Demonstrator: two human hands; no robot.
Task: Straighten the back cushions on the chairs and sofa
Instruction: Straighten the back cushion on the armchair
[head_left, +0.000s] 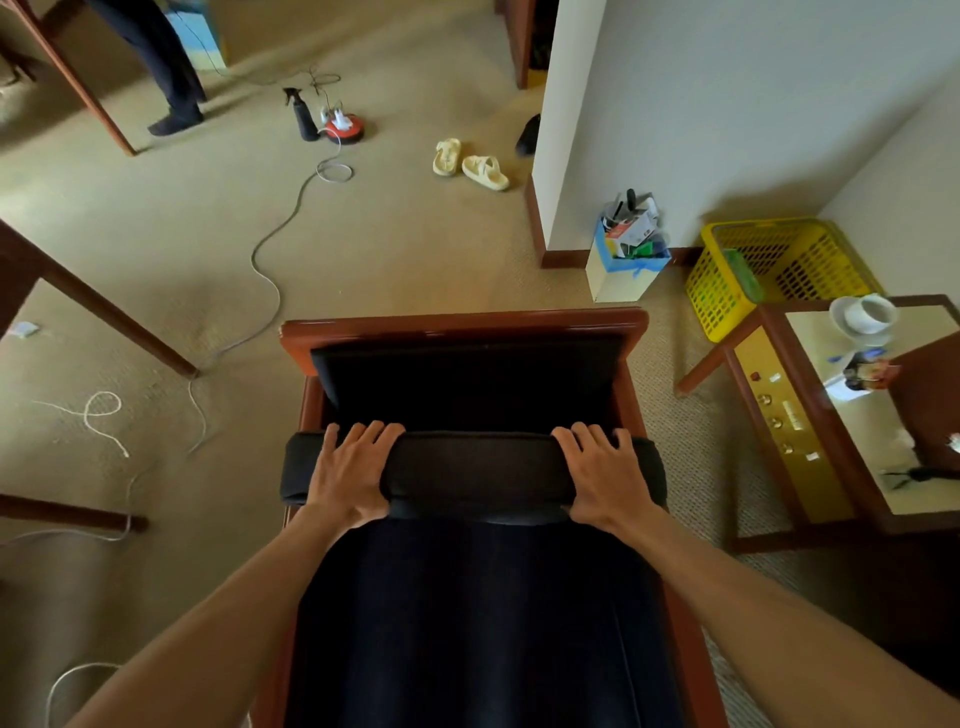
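Observation:
I look down from behind a wooden armchair (465, 325) with dark upholstery. Its black back cushion (475, 475) runs across the middle of the view, top edge towards me. My left hand (350, 475) grips the cushion's top edge left of centre, fingers curled over the far side. My right hand (605, 478) grips the same edge right of centre in the same way. The dark seat cushion (467, 384) lies beyond and below, inside the red-brown wooden frame.
A side table (810, 415) with a cup (865, 314) stands to the right, a yellow basket (779, 270) and a box of clutter (626, 254) behind it. Cables (270, 280), a spray bottle (304, 117), slippers (470, 163) and a standing person's legs (166, 67) occupy the carpet.

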